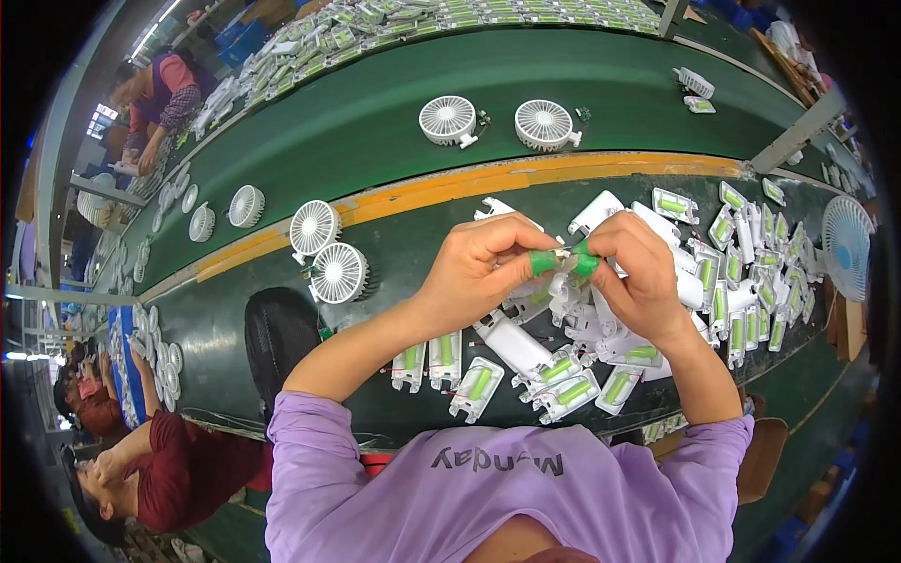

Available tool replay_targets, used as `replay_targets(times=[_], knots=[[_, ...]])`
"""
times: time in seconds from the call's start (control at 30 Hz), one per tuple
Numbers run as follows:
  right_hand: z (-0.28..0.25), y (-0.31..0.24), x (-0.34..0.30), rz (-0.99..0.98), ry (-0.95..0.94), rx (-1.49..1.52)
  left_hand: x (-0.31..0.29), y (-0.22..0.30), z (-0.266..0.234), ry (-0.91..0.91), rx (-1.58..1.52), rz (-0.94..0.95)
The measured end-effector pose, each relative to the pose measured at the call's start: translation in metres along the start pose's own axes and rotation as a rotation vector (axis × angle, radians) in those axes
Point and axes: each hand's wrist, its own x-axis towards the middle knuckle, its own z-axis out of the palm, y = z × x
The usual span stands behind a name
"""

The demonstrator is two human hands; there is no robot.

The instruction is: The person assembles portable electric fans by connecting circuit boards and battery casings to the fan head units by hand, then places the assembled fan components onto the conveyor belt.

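My left hand [481, 267] and my right hand [642, 267] meet over the bench, thumbs and fingers pinched together. Between the fingertips is a small whitish piece [563, 254], gripped from both sides; its exact kind is too small to make out. Green tape wraps fingertips of both hands. Below them lies a heap of white plastic handle housings. Several, such as one housing [477, 383] near the bench's front edge, hold a green cylindrical battery and thin wires. A closed white housing [512, 345] lies just under my hands.
Two white fan heads [339, 272] sit left of my hands, beside a black pouch-like item [280, 342]. Beyond an orange rail [413, 188], a green conveyor [357, 141] carries more fan heads [544, 125]. A blue-bladed fan [847, 246] stands right. Co-workers sit left.
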Motion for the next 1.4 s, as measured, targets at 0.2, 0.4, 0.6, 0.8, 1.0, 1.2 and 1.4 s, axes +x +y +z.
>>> replay_targets(times=[0.2, 0.4, 0.6, 0.8, 1.0, 1.2, 1.4], knots=[[0.002, -0.004, -0.006, 0.174, -0.03, 0.161, 0.0, 0.004, -0.001, -0.044, 0.029, -0.028], [0.0, -0.004, -0.006, 0.273, -0.06, 0.284, 0.001, 0.001, 0.003, 0.002, 0.065, 0.019], [0.0, -0.007, -0.006, 0.23, -0.057, 0.168, 0.001, 0.003, 0.003, -0.01, 0.144, 0.053], [-0.005, -0.006, -0.005, 0.309, -0.128, 0.188, 0.004, 0.007, 0.002, -0.028, 0.292, 0.144], [-0.011, -0.007, -0.001, 0.398, -0.182, 0.27, 0.004, 0.007, 0.005, -0.028, 0.333, 0.187], [-0.015, -0.009, 0.0, 0.271, -0.179, 0.13, 0.005, 0.005, 0.006, -0.049, 0.357, 0.191], [-0.021, -0.003, -0.003, 0.172, -0.182, 0.038, 0.01, 0.007, 0.012, -0.083, 0.389, 0.179]])
